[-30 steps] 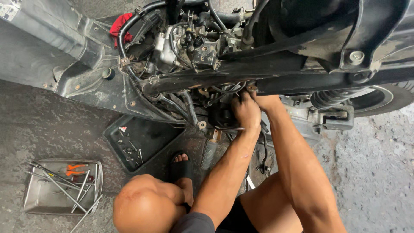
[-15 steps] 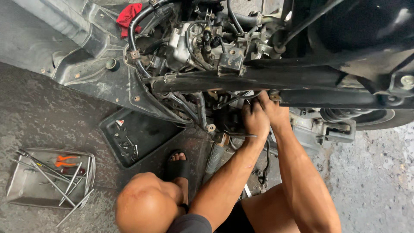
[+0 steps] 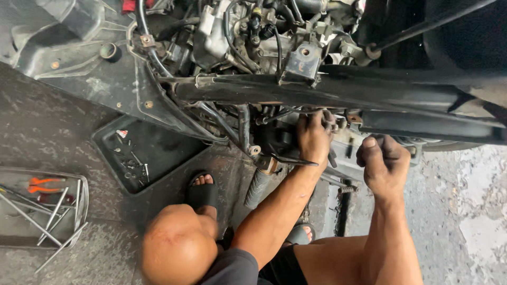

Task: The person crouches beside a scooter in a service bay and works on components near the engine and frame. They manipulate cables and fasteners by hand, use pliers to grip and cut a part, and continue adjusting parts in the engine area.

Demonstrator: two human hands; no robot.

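Concrete workshop floor (image 3: pixel 63 137), stripped scooter frame rail (image 3: pixel 327 89) overhead.
Left hand (image 3: pixel 314 138) under rail, fingers curled on engine part (image 3: pixel 280 142); right hand (image 3: pixel 384 163) fisted, has come off it since prev. frames, now just beside. Tool tray (image 3: pixel 16 237) far left of rail.

Metal tray (image 3: pixel 16 240) lower left: long rods, orange pliers (image 3: pixel 43 184). Black tray (image 3: pixel 158 145) beside it: small screws. Sandal (image 3: pixel 202 194) on wet concrete.
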